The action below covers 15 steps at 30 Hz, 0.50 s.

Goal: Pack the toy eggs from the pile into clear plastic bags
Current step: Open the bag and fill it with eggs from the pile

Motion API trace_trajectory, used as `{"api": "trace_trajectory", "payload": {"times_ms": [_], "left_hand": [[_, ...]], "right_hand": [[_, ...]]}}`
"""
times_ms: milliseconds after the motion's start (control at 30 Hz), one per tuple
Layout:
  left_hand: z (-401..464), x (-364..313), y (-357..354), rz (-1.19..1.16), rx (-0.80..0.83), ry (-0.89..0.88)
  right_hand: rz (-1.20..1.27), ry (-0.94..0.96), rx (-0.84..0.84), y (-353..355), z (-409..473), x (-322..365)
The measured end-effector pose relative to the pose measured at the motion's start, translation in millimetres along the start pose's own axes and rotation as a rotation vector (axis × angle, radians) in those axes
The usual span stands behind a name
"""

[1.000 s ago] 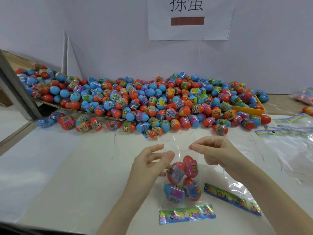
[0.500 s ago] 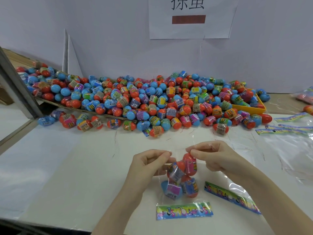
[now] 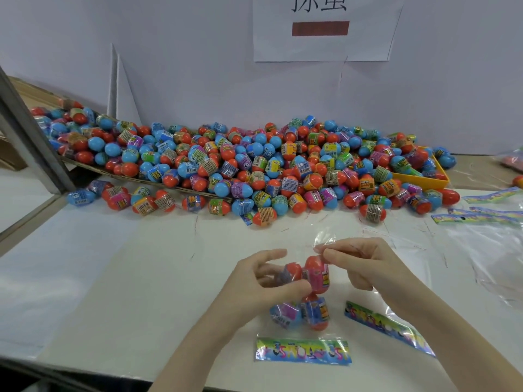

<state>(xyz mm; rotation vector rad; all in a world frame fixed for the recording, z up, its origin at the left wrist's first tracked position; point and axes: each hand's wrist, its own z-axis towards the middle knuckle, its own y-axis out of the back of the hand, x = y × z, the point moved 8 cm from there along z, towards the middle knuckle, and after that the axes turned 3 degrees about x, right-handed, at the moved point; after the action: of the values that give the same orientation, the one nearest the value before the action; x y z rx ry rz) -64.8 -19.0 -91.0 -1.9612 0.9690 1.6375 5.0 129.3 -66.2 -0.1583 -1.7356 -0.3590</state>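
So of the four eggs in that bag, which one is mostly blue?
The lower-left egg in the clear bag: blue shell with a purple wrapper. The other three have red shells, including its neighbour.

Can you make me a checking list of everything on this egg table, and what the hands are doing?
Surface: white table, bare patch in front.
Job's things: egg pile at the back; clear bag holding four eggs.
Clutter: colourful bag strips; yellow tray; spare bags at right.
Hands: left hand holds the bag's side; right hand pinches its top.
Cables: nothing seen.
Surroundings: paper sign on the wall.
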Motion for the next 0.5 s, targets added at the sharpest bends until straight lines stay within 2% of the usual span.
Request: {"api": "trace_trajectory", "payload": {"times_ms": [100,267,367,500], "left_hand": [[1.7,1.1,-0.1,-0.022,-0.031,-0.007],[-1.0,4.4,1.0,-0.228,-0.039,0.005],[-0.6,2.2,7.5,-0.296,-0.122,-0.024],[-3.1,-0.1,19.3,-0.269,-0.226,-0.066]], "right_hand": [[0.020,0.008,0.006,-2.6,-0.9,1.4],[0.032,0.013,0.001,-0.7,-2.9,1.9],[0.053,0.001,0.020,-1.2,-3.4,2.3],[0.045,-0.004,0.075,-3.1,-3.4,2.7]]}}
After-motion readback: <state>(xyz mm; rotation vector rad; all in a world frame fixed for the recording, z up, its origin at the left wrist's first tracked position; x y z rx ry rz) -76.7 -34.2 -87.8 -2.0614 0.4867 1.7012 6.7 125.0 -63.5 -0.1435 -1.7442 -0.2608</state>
